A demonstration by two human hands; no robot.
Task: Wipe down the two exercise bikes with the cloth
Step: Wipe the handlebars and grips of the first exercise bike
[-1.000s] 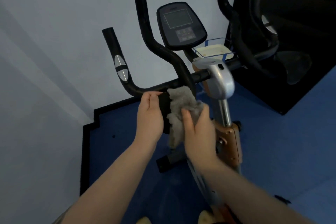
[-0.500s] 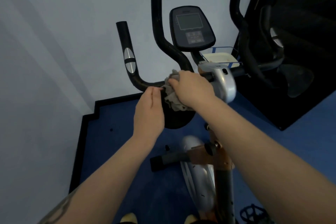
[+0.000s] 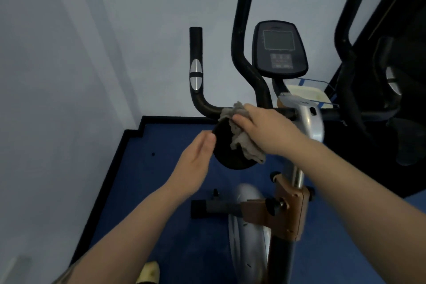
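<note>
The exercise bike has black handlebars [image 3: 196, 90], a dark console [image 3: 279, 48] and a silver and orange post [image 3: 292, 200]. My right hand [image 3: 269, 129] grips a crumpled grey cloth [image 3: 239, 140] and presses it on the horizontal bar, left of the silver clamp [image 3: 309, 117]. A black round pad [image 3: 228, 157] hangs under the bar, partly behind the cloth. My left hand [image 3: 196, 163] lies with straight fingers against the pad's left edge and holds nothing.
The pale wall stands close on the left and behind the bike. A dark glossy panel [image 3: 405, 90] fills the right side. A white tray [image 3: 306, 94] edged in blue sits behind the console. The floor [image 3: 149, 191] is blue; a yellow shoe [image 3: 149, 272] shows below.
My right hand lifted the cloth from beneath the bar onto the bar and slid it left. My left hand dropped from the bar to the pad's side, fingers straightening.
</note>
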